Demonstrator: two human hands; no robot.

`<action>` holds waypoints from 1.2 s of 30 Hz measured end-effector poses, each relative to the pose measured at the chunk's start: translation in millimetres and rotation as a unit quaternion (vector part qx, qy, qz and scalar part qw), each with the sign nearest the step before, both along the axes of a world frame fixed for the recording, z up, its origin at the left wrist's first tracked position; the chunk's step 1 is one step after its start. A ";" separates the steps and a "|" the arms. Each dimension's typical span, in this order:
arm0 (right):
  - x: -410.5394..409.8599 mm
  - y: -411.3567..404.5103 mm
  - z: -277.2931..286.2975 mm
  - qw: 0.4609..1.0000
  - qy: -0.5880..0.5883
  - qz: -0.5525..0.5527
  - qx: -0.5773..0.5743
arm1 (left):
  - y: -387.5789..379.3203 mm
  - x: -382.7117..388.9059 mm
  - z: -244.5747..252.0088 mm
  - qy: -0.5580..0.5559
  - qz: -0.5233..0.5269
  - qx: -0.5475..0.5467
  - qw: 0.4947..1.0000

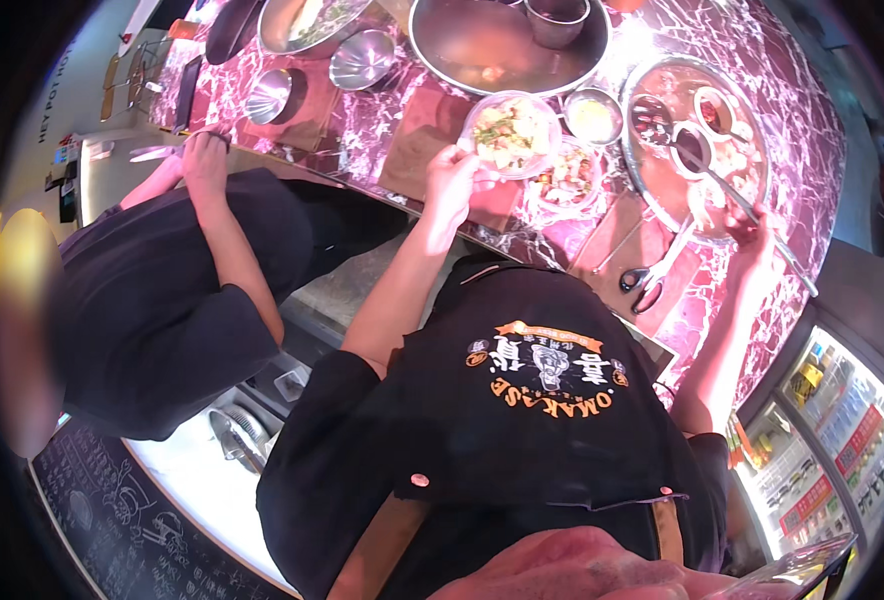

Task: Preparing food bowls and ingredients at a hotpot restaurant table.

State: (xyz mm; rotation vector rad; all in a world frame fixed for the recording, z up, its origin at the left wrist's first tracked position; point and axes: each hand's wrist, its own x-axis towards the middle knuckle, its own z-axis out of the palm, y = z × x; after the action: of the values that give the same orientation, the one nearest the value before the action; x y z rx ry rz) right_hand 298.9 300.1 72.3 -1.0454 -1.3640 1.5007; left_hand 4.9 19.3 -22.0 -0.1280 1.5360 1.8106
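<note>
My left hand [453, 180] pinches the rim of a round clear bowl of food with green herbs [511, 135]. This bowl is raised at the counter's near side and partly covers a second bowl of chopped food [568, 176]. My right hand [751, 229] grips the long metal handle of a ladle [734, 196], whose cup [691, 148] is over a large round pan of food in reddish liquid [663, 176]. Near the ladle cup, the pan also holds a white-rimmed cup [714, 112]. Black-handled scissors [648, 283] lie against the pan's near side, blades towards it.
A large pot of broth [449, 56] and a small metal bowl of yellow food [592, 116] stand beyond my left hand. Fluted metal bowls [363, 60] are farther left. A person in dark clothes [179, 300] stands close on my left, holding a knife [153, 153].
</note>
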 end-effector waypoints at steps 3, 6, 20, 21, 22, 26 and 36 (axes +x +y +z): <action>-18.3 -27.2 26.0 0.996 -0.092 -0.008 -0.007 | 38.3 9.9 -11.0 -0.012 -0.047 0.021 0.999; -17.8 -36.6 20.1 0.996 -0.071 0.056 0.017 | 78.2 19.0 -17.3 -0.024 -0.085 0.028 0.996; 23.2 -22.3 18.0 0.828 -0.161 0.187 0.504 | 146.4 52.6 -13.8 -0.087 -0.111 0.042 0.989; 23.5 -10.6 12.5 0.818 -0.164 0.155 0.530 | 150.8 54.3 -19.1 -0.085 -0.096 0.061 0.990; 21.0 -1.2 11.7 0.850 -0.175 0.122 0.481 | 156.1 55.8 -22.0 -0.085 -0.105 0.065 0.989; 6.1 89.6 -53.5 0.923 -0.212 -0.009 0.322 | 161.8 52.7 -39.6 -0.065 -0.120 0.057 0.989; -39.4 198.1 -148.6 0.861 -0.429 0.019 0.274 | 164.2 62.7 -16.3 -0.037 -0.103 0.016 0.994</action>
State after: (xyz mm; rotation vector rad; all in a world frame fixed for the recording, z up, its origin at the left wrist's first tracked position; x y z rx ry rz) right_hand 259.4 498.2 -76.2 -1.3484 -2.2532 0.5371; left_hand 67.6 183.5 -38.3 -0.0212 1.4143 1.6488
